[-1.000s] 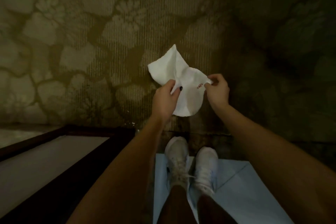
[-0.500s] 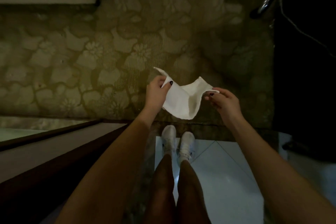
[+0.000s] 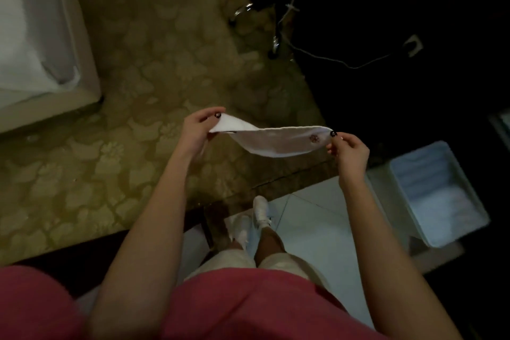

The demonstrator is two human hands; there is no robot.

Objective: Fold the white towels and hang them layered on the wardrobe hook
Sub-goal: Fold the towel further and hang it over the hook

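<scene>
Towel (image 3: 276,145) with unreadable red emblem (image 3: 313,138) sags, ends pinched by left hand (image 3: 196,131) and right hand (image 3: 350,148).

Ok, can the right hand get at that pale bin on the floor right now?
Probably not as is: the right hand is pinching one end of the white towel and the bin sits far below on the floor. Nothing stands between them, though.
</scene>
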